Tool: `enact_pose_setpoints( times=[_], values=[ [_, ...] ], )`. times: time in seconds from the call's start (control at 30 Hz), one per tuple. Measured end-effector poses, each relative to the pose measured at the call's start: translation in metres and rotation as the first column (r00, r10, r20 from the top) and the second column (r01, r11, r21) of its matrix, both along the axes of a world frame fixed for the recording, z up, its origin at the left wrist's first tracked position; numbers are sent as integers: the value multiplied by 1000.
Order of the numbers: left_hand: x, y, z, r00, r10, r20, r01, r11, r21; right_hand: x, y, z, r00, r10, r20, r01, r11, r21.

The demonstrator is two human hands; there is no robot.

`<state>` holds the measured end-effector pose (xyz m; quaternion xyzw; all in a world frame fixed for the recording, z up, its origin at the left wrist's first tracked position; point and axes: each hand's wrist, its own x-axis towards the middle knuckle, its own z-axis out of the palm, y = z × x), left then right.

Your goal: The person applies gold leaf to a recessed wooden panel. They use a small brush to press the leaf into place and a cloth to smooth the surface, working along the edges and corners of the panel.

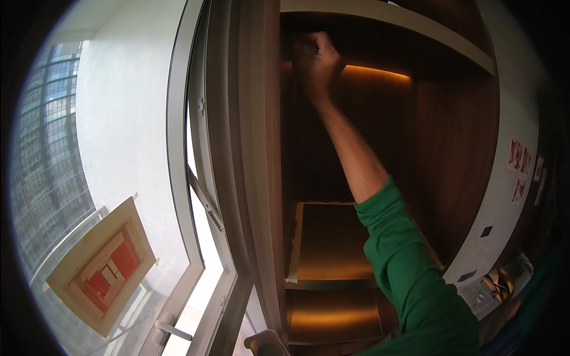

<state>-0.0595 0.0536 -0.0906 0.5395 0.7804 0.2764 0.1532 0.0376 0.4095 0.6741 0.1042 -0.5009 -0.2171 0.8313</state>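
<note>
My right hand is raised high inside a dark brown wood-lined niche, near its upper left corner. Its fingers are curled closed, and the dark shade around them hides what they hold, if anything. The green-sleeved forearm reaches up from the lower right. Just right of the fist glows an orange light strip along the back of the niche. Below the arm lies a brass-coloured panel with pale tape along its left edge. My left hand is out of view.
At left, a framed window sash stands open, with a handle low on it. A paper with a red print is taped to the glass. Small pictures hang on the white wall at right, above a transparent container.
</note>
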Motion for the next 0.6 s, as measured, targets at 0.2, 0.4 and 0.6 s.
enact_pose_setpoints(
  times=[0.2, 0.4, 0.6],
  values=[
    [-1, 0, 0, 1000, 5, 5, -5, 1000, -3, -2, -46, 4, 997, 70, -31, -64, 988, 142],
    [1, 3, -1, 1000, -11, 5, 12, 1000, -6, 5, -15, 5, 996, -68, -51, 71, 995, 72],
    [1, 1, -1, 1000, -3, 7, 3, 1000, -12, 0, -65, 8, 963, 264, 60, -270, 955, 121]
  ],
)
